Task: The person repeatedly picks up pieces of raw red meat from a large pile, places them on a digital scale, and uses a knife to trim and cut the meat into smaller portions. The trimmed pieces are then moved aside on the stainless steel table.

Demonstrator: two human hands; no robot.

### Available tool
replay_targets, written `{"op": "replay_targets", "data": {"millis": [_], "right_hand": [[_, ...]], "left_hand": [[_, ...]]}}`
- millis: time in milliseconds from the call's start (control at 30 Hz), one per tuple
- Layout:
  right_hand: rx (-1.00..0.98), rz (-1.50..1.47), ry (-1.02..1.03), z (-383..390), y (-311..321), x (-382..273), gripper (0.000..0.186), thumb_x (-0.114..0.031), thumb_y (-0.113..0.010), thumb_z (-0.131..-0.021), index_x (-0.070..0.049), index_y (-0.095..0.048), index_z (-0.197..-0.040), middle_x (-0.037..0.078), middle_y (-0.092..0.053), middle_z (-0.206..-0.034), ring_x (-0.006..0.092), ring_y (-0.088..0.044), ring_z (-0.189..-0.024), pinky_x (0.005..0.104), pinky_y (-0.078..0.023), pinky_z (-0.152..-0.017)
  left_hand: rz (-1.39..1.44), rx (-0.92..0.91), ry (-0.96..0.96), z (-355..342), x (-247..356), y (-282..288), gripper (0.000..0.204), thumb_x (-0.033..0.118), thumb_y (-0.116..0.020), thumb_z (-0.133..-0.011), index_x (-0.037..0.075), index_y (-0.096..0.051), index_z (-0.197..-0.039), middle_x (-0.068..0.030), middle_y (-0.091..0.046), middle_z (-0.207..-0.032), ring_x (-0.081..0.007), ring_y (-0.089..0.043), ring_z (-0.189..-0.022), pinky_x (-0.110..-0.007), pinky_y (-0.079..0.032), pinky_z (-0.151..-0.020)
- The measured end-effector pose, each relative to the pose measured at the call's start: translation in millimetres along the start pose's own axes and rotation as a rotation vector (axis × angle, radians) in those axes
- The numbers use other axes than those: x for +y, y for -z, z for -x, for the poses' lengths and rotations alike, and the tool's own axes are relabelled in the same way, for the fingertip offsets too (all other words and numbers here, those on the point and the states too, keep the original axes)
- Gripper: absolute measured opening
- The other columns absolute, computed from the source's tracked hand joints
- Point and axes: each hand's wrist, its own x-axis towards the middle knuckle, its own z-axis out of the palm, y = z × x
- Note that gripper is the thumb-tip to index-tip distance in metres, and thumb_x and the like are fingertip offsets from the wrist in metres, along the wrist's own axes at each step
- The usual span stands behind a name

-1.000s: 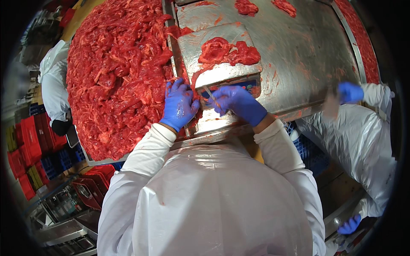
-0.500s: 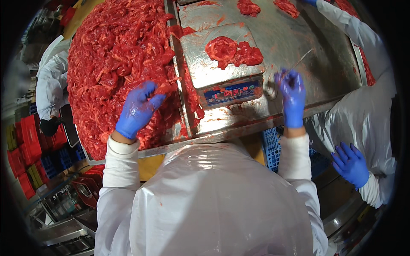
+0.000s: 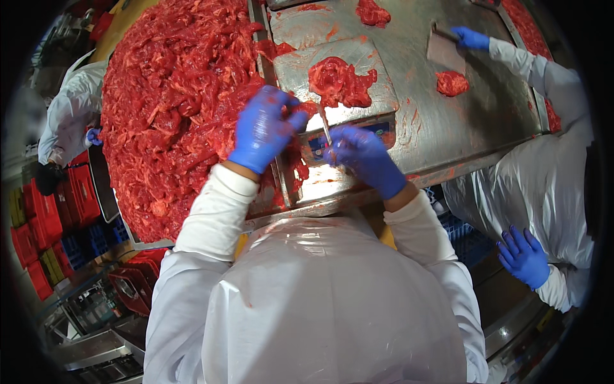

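Left hand [image 3: 263,131], nearer, pinches a meat scrap [image 3: 309,108] at its two o'clock; right hand [image 3: 361,157] grips a knife [image 3: 327,125], blade toward half-eleven, beside the scrap. Meat portion [image 3: 341,83] lies on the scale [image 3: 293,80], half-eleven from right hand.

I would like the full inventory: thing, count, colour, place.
Meat heaps: two, red, left and far right
Steel table: one, silver, centre
Scale: one, silver with blue panel, on table
Meat portion: one, red, on scale
Meat pieces: two, red, beyond and right of scale
Meat strip: one, red, scale's left edge
Knife: one, pale, scale's front edge
Flat tool: one, grey, upper right
Crates: several, red, blue and yellowish, mostly left
Co-workers: two, white, left and right
Apron: one, white, lower centre
Left hand: one, blue-gloved, holding meat strip
Right hand: one, blue-gloved, holding knife
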Motion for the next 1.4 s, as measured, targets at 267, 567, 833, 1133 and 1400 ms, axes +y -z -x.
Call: {"op": "replay_targets", "data": {"millis": [267,567,833,1133,1400], "right_hand": [[-0.099,-0.101,-0.039,24.0,0.2,21.5,0.038,-0.037,-0.062,-0.106,-0.002,-0.068,-0.118,0.006,-0.07,-0.098,0.0197,-0.068,-0.091,0.0361,-0.056,-0.087],[0.097,-0.177,-0.053,-16.5,-1.2,1.3,0.033,-0.018,-0.075,-0.096,0.004,-0.065,-0.118,0.008,-0.07,-0.095,0.0156,-0.07,-0.087,0.0296,-0.058,-0.082],[0.117,1.133,0.672,-73.3,-77.1,-6.8,0.063,-0.029,-0.076,-0.095,-0.004,-0.051,-0.148,0.022,-0.06,-0.143,0.038,-0.058,-0.133,0.0467,-0.048,-0.11],[0.894,1.068,0.575,-71.8,75.7,-49.8,0.063,-0.031,-0.077,-0.093,-0.003,-0.054,-0.144,0.026,-0.065,-0.133,0.0419,-0.063,-0.122,0.0464,-0.051,-0.104],[0.524,0.606,0.483,41.2,15.9,79.6,0.058,-0.014,-0.084,-0.085,-0.006,-0.059,-0.138,0.015,-0.068,-0.111,0.0327,-0.068,-0.099,0.0426,-0.057,-0.086]], "left_hand": [[-0.041,-0.07,-0.071,4.0,-20.7,-17.0,0.02,0.023,-0.075,-0.089,0.004,-0.071,-0.093,-0.0158,-0.063,-0.094,-0.0366,-0.065,-0.091,-0.045,-0.054,-0.08],[-0.052,-0.286,-0.13,56.7,-50.3,-7.6,0.016,0.012,-0.072,-0.084,0.008,-0.071,-0.1,-0.0149,-0.066,-0.097,-0.0363,-0.065,-0.089,-0.046,-0.054,-0.08],[-0.459,-0.063,0.141,17.9,-83.7,30.0,0.053,0.019,-0.082,-0.079,0.014,-0.067,-0.129,-0.0215,-0.059,-0.136,-0.0435,-0.063,-0.117,-0.049,-0.053,-0.103],[-0.288,-0.536,0.089,150.7,-89.7,-24.6,0.032,0.013,-0.072,-0.086,0.012,-0.069,-0.118,-0.0215,-0.061,-0.104,-0.0417,-0.066,-0.092,-0.051,-0.056,-0.077],[0.083,-0.212,-0.309,-0.6,32.6,64.1,0.038,0.011,-0.072,-0.084,0.01,-0.069,-0.122,-0.0185,-0.063,-0.111,-0.0388,-0.065,-0.106,-0.045,-0.054,-0.087]]}}
